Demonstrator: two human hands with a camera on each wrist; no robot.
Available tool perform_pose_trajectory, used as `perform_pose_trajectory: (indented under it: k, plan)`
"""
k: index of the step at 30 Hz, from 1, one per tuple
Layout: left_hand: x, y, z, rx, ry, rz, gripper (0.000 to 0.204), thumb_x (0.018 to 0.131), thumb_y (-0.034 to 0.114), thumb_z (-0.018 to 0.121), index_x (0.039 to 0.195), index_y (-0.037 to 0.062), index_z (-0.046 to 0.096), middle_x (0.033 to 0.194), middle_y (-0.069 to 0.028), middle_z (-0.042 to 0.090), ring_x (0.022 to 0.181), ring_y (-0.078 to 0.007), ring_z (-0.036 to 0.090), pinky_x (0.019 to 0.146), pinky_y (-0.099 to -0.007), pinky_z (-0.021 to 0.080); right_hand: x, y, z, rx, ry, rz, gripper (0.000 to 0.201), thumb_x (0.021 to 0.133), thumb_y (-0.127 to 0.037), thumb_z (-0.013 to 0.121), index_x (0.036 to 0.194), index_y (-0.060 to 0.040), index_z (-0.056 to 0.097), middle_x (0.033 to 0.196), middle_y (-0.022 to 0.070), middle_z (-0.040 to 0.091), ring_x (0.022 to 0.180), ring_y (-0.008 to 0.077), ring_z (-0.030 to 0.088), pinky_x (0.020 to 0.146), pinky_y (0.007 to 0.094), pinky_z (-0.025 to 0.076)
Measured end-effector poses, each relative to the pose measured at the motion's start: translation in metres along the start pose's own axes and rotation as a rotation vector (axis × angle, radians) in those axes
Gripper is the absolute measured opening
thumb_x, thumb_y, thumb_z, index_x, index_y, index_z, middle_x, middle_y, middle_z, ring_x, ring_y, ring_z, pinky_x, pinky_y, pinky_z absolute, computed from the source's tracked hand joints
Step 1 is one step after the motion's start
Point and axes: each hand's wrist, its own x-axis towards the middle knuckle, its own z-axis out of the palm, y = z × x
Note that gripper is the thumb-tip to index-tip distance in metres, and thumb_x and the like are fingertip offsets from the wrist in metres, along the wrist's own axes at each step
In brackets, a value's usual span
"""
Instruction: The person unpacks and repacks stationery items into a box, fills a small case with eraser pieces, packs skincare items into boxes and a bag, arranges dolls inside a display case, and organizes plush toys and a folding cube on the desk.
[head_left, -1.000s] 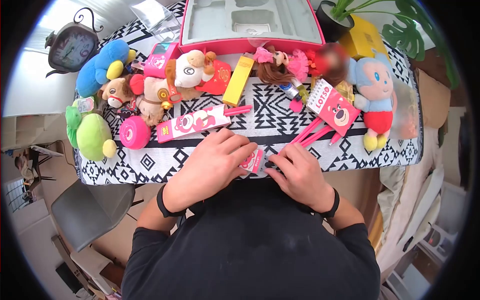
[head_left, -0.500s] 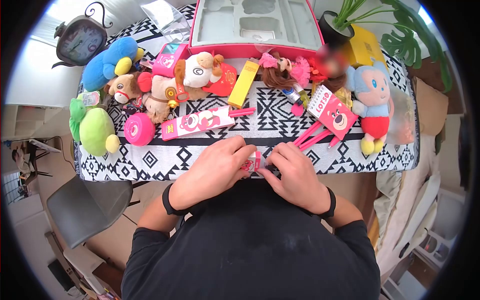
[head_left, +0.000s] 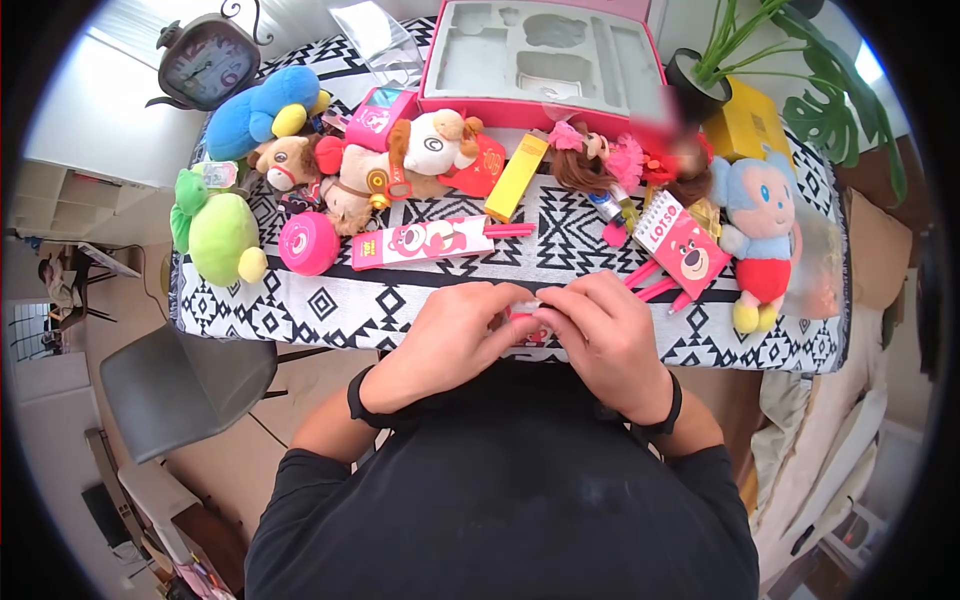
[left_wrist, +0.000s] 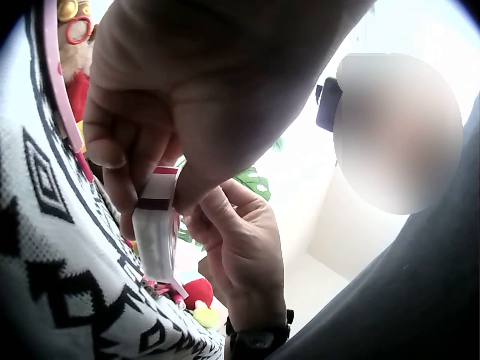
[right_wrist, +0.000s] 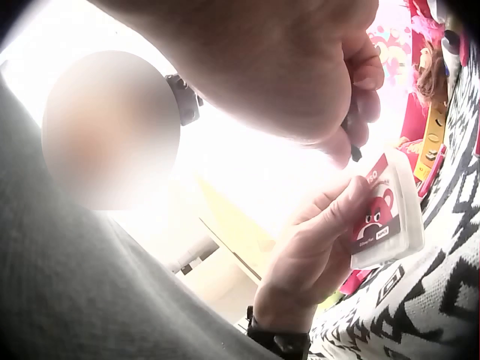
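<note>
Close to the table's near edge, my left hand pinches a small white block that looks like an eraser, in a printed sleeve with a pink bear. In the left wrist view the eraser stands on end between fingers and thumb. Just beside it, my right hand has thumb and fingertips together around a small dark piece. Most of that piece is hidden by the fingers, and I cannot tell what it is. The fingertips of both hands nearly meet in the head view.
Beyond the hands lie a bear-printed pencil box, a LOTSO notepad on pink pencils and a round pink case. Plush toys line both sides. At the back stands an open pink box with a moulded tray.
The two hands have drawn closer together. The eraser has turned, its printed face now mostly hidden from the head view. The head view has shifted, so the table things appear further right.
</note>
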Motion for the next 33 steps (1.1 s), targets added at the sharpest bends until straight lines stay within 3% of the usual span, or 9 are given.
perform_pose_trajectory:
  k: [8, 13, 17, 19, 21, 23, 25, 28, 33]
  plan:
    - [0.003, 0.005, 0.006, -0.02, 0.09, 0.021, 0.03, 0.109, 0.02, 0.081, 0.13, -0.0007, 0.08, 0.098, -0.0166, 0.081, 0.072, -0.0246, 0.075, 0.067, -0.0361, 0.059, -0.005, 0.005, -0.009, 0.136, 0.155, 0.092, 0.028, 0.086, -0.005, 0.098, 0.106, -0.0014, 0.079, 0.1, 0.0114, 0.076, 0.09, 0.0299, 0.075, 0.074, 0.0415, 0.06]
    - [0.01, 0.007, 0.006, 0.046, 0.19, -0.014, 0.028, 0.107, 0.017, 0.082, 0.13, -0.0007, 0.081, 0.091, -0.013, 0.08, 0.066, -0.0195, 0.071, 0.063, -0.034, 0.056, -0.012, 0.002, -0.01, 0.437, -0.042, 0.026, 0.035, 0.083, -0.014, 0.104, 0.099, -0.0033, 0.074, 0.097, 0.0102, 0.074, 0.086, 0.0288, 0.072, 0.072, 0.0404, 0.058]
    - [0.011, 0.0, 0.01, -0.233, 0.256, -0.148, 0.026, 0.11, 0.011, 0.079, 0.133, -0.0011, 0.08, 0.084, -0.0071, 0.08, 0.069, -0.0095, 0.069, 0.063, -0.0286, 0.055, -0.016, 0.004, -0.003, 0.429, -0.062, -0.059, 0.025, 0.091, -0.011, 0.097, 0.101, -0.0027, 0.075, 0.094, 0.0091, 0.073, 0.084, 0.0302, 0.07, 0.073, 0.0409, 0.057]
    - [0.009, 0.004, 0.001, -0.314, 0.233, -0.206, 0.026, 0.113, 0.01, 0.077, 0.136, -0.0022, 0.079, 0.09, -0.0035, 0.08, 0.074, -0.0057, 0.07, 0.065, -0.0253, 0.057, -0.019, 0.003, -0.005, 0.384, -0.051, -0.06, 0.015, 0.097, -0.005, 0.089, 0.106, -0.0013, 0.077, 0.091, 0.0096, 0.073, 0.081, 0.0296, 0.07, 0.07, 0.0411, 0.055]
    - [0.008, -0.006, 0.004, -0.538, 0.311, -0.172, 0.026, 0.112, 0.013, 0.078, 0.132, -0.0037, 0.08, 0.092, -0.0094, 0.083, 0.067, -0.0076, 0.071, 0.059, -0.0273, 0.054, -0.025, 0.004, -0.01, 0.231, -0.153, 0.222, 0.014, 0.099, -0.003, 0.084, 0.112, -0.0004, 0.08, 0.089, 0.0112, 0.075, 0.076, 0.0296, 0.07, 0.067, 0.0417, 0.054]
    - [0.007, -0.006, 0.007, -0.53, 0.323, -0.155, 0.026, 0.113, 0.012, 0.077, 0.133, -0.004, 0.079, 0.092, -0.0071, 0.083, 0.068, -0.0079, 0.072, 0.06, -0.0258, 0.055, -0.022, 0.005, -0.013, 0.197, -0.127, 0.183, 0.023, 0.098, -0.004, 0.085, 0.12, -0.0009, 0.08, 0.085, 0.0093, 0.075, 0.071, 0.028, 0.07, 0.064, 0.0422, 0.053]
    - [0.008, -0.003, 0.008, -0.508, 0.319, -0.122, 0.027, 0.113, 0.011, 0.077, 0.135, -0.0041, 0.078, 0.092, -0.0068, 0.083, 0.07, -0.008, 0.073, 0.061, -0.0257, 0.057, -0.013, -0.002, -0.023, -0.091, -0.093, 0.052, 0.036, 0.093, -0.01, 0.091, 0.126, -0.0026, 0.08, 0.083, 0.0062, 0.076, 0.07, 0.0265, 0.069, 0.064, 0.0427, 0.054]
    - [0.008, 0.003, 0.004, -0.507, 0.268, -0.131, 0.027, 0.115, 0.007, 0.072, 0.14, -0.0043, 0.075, 0.103, -0.0026, 0.079, 0.083, -0.0043, 0.071, 0.068, -0.0224, 0.059, -0.007, -0.001, -0.025, -0.161, -0.076, 0.084, 0.054, 0.085, -0.018, 0.098, 0.134, -0.0051, 0.079, 0.082, 0.0037, 0.076, 0.069, 0.0251, 0.069, 0.064, 0.0421, 0.054]
    - [0.01, 0.004, 0.002, -0.535, 0.265, -0.129, 0.028, 0.115, 0.006, 0.073, 0.141, -0.0037, 0.075, 0.101, -0.0014, 0.079, 0.084, -0.0042, 0.071, 0.069, -0.0226, 0.058, 0.004, -0.009, -0.015, -0.137, -0.003, 0.095, 0.078, 0.072, -0.014, 0.104, 0.145, -0.0058, 0.078, 0.094, 0.0075, 0.081, 0.078, 0.026, 0.074, 0.068, 0.0405, 0.057]
